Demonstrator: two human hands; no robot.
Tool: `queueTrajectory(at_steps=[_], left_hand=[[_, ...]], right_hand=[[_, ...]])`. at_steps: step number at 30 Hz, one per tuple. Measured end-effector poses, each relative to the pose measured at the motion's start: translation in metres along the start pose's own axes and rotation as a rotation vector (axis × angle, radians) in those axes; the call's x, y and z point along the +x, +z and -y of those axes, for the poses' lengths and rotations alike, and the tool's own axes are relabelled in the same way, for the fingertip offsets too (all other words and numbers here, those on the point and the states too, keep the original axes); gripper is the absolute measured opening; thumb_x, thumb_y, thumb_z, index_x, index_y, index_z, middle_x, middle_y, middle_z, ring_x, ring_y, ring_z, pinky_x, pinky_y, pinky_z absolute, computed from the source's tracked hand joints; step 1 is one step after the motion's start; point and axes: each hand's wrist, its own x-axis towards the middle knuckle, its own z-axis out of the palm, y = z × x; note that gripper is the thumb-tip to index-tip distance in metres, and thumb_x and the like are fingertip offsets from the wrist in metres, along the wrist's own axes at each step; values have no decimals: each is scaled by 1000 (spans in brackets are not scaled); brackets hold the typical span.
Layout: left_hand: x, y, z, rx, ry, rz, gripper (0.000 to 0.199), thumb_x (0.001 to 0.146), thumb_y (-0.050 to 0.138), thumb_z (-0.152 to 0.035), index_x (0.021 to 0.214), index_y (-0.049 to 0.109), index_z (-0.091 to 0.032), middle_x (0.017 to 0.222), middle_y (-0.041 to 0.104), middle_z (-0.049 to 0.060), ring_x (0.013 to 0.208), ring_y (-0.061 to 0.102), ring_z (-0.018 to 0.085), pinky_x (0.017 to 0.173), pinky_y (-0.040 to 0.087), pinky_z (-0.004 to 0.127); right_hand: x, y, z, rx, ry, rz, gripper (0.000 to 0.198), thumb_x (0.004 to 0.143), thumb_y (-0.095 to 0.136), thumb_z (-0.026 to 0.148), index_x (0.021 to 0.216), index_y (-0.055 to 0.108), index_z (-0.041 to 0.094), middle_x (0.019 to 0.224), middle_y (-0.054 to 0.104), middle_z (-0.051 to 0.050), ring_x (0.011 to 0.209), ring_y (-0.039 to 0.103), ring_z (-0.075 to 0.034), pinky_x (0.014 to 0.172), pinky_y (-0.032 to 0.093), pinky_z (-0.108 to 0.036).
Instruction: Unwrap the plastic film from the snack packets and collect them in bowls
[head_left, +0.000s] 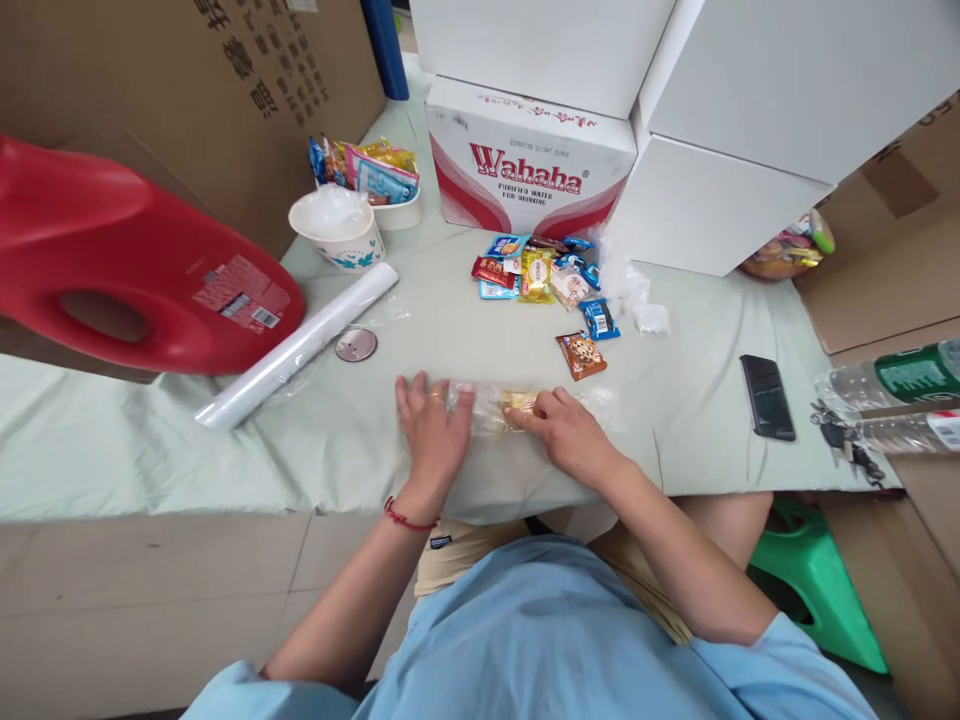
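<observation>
Near table [420,300] edge: left hand [435,432], fingers spread; right hand [574,432], forefinger on gold packet [517,402], grip unclear. Right edge: keys [844,438], bottles [919,375].

The bench [450,320], draped in pale green cloth [247,475], bears the Wahaha carton [530,165]. In front of the carton lies a spread of snack packets [536,275], and farther forward a clear plastic strip [486,410] with a gold packet [521,401]. Left of the carton rest a paper cup [360,247], red jug [165,260], white roll [300,345] and round disc [356,345]; forward-right of it, a phone [767,397].
</observation>
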Motion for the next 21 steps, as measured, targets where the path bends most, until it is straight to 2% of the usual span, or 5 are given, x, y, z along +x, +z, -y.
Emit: queueTrajectory(at_steps=[4, 9, 15, 18, 21], left_hand=[[-7, 0, -19, 1, 23, -11, 23, 80, 73, -36, 74, 56, -21, 132, 63, 18, 143, 46, 41, 120, 36, 61], [-27, 10, -60, -358, 153, 186, 10, 89, 60, -24, 81, 53, -24, 95, 73, 4, 92, 70, 20, 90, 57, 38], [-45, 39, -55, -152, 553, 318, 25, 98, 52, -24, 120, 63, -18, 135, 70, 16, 136, 60, 29, 117, 48, 53], [-50, 49, -38, -45, 652, 305, 49, 101, 48, -22, 150, 47, -15, 149, 61, 20, 147, 51, 31, 122, 44, 56], [-50, 54, -28, -4, 684, 272, 64, 102, 44, -17, 164, 27, -16, 153, 58, 20, 149, 49, 30, 122, 45, 55]], right_hand=[[-1, 2, -1, 41, -3, -14, 52, 102, 52, 8, 145, 66, 34, 103, 61, -8, 94, 48, -24, 80, 42, -34], [-10, 11, 4, 117, -9, -84, 44, 100, 53, 9, 139, 68, 23, 112, 63, -13, 106, 50, -28, 89, 48, -41], [-39, 8, -7, 509, -67, -194, 37, 100, 56, 21, 136, 66, 23, 133, 66, -14, 125, 59, -29, 105, 52, -48], [-45, 10, -23, 559, 224, -373, 34, 105, 51, 31, 134, 67, 25, 117, 72, -10, 105, 68, -25, 93, 58, -42], [-42, 18, -40, 303, 503, -535, 41, 98, 61, 37, 134, 67, 19, 127, 65, -17, 113, 62, -32, 100, 54, -51]])
